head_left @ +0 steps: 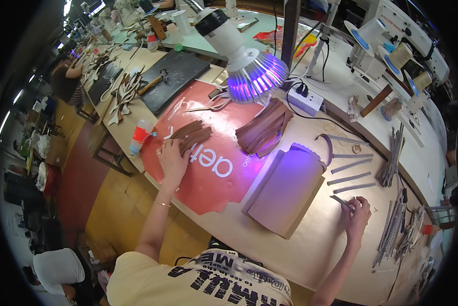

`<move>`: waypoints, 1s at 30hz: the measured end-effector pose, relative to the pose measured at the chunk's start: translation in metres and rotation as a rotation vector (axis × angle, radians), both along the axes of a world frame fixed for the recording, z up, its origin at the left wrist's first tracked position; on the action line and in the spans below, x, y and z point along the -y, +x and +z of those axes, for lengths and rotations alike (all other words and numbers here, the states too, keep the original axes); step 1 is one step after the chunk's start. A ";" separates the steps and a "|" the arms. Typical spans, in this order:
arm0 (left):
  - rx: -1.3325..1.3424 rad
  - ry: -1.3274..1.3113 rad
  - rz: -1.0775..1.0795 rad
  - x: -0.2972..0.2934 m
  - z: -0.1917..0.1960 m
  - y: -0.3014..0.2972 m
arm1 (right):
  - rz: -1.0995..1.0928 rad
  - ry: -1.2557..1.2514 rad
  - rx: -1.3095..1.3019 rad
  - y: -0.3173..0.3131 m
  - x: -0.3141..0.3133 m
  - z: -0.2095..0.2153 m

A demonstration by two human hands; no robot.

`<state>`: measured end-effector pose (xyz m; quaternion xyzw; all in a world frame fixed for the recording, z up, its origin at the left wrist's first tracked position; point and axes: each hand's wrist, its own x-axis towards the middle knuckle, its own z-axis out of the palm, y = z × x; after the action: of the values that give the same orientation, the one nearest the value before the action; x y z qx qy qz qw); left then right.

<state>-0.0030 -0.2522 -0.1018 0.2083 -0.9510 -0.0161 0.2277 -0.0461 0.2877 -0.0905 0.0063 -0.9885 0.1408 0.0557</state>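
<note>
On the red sheet (pixel 208 191), my left hand (pixel 173 162) has its fingers closed about the near end of a small bundle of brown leather-like strips (pixel 195 135). My right hand (pixel 357 219) pinches one short grey strip (pixel 342 203) just above the tabletop. Beyond it, several similar grey strips (pixel 349 177) lie spaced apart in a rough row. Between my hands rests a curved tan panel (pixel 287 188), with a scalloped far edge and a narrow brown strip (pixel 329 148) bending out beside it. A larger stack of brown pieces (pixel 264 126) sits beyond the panel.
A lamp (pixel 257 76) glowing purple hangs over the table. Farther off are a dark slab (pixel 170 81), a red-labelled bottle (pixel 141 135) and a power strip (pixel 305 99) with cables. Bundles of thin strips (pixel 392 158) lie at right, near a machine with thread spools (pixel 399 56).
</note>
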 end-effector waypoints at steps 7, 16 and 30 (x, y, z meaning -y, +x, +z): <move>-0.177 0.441 -0.494 -0.056 0.030 -0.067 | 0.067 -0.092 0.025 -0.006 0.005 0.003; -0.052 0.002 -0.405 -0.182 0.002 -0.210 | 0.017 -0.115 -0.019 0.010 0.014 -0.004; -0.214 1.745 -0.854 -0.195 0.108 -0.077 | 0.295 -1.068 -0.060 -0.007 0.130 0.089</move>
<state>-0.0802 -0.0577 0.0066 -0.0607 -0.5747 -0.8143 0.0539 -0.0534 0.1573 -0.0012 0.1196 -0.7664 0.6284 0.0589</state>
